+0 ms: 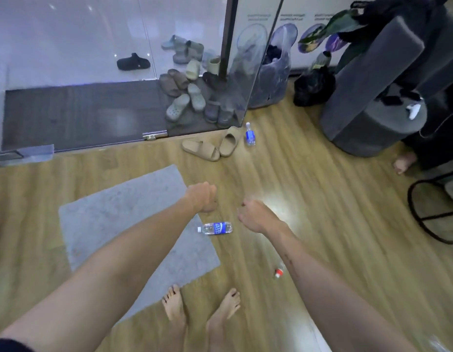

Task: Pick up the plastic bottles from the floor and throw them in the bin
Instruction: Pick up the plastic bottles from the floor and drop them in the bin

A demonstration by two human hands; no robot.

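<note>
Currently, item one: your nearest bottle (215,228) lies flat on the floor (322,224) at the grey mat (113,214) corner, between and just below your two hands, long axis left-right, white cap pointing left, roughly equally near both. Your left hand (204,197) and right hand (253,216) hang loosely curled, holding nothing. Further items: an upright blue bottle (249,134) beside the tan slippers (215,146), a red-capped bottle (278,271) by your right forearm; no bin identifiable.
</note>
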